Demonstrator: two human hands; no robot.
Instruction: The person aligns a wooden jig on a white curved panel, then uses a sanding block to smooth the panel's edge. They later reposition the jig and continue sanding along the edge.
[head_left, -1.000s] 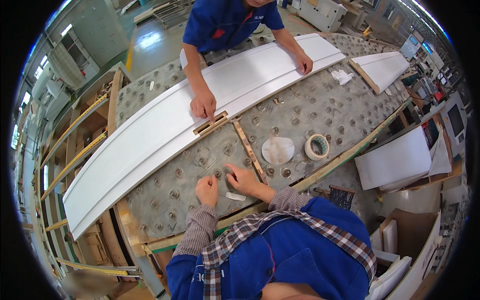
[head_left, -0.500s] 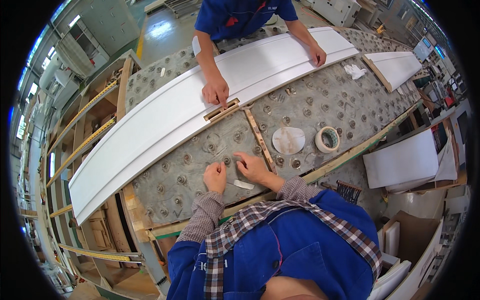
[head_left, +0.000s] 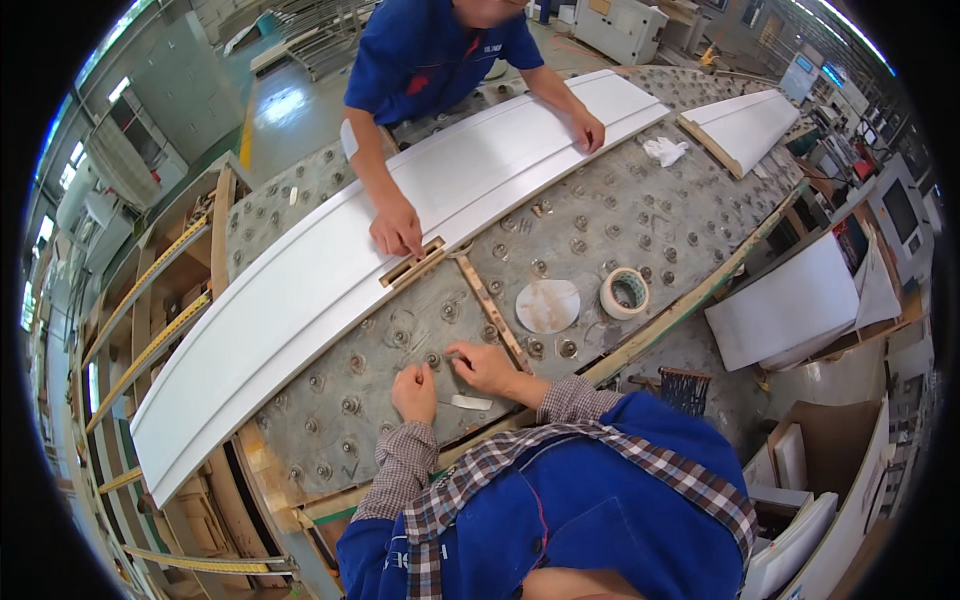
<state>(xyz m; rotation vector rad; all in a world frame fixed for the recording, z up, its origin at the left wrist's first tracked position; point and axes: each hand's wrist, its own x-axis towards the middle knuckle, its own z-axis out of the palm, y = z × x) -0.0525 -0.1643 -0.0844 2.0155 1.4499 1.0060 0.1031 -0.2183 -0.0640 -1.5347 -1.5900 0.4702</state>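
Just above the near edge of the worktable, my left hand (head_left: 414,392) is closed in a loose fist with the thumb up. Close beside it, my right hand (head_left: 487,368) has its fingers curled in, its foremost finger pointing left. Nothing shows in either hand. A small pale strip (head_left: 470,402) lies by my right wrist. Across the table stretches a long white panel (head_left: 300,255) with an arched far edge. A co-worker's hand (head_left: 397,228) reaches to a slotted wooden cutout (head_left: 412,263) in its near edge; the other hand (head_left: 588,132) rests farther right along the panel.
The grey tabletop (head_left: 620,215) is studded with rollers. A tape roll (head_left: 625,293), a pale oval piece (head_left: 548,306) and a narrow wooden strip (head_left: 492,312) lie near my right hand. Farther right are crumpled white material (head_left: 664,151) and a smaller white panel (head_left: 745,128).
The whole view has shifted a little, so the table appears farther left. My hands keep nearly the same pose. The co-worker's hand stays at the cutout.
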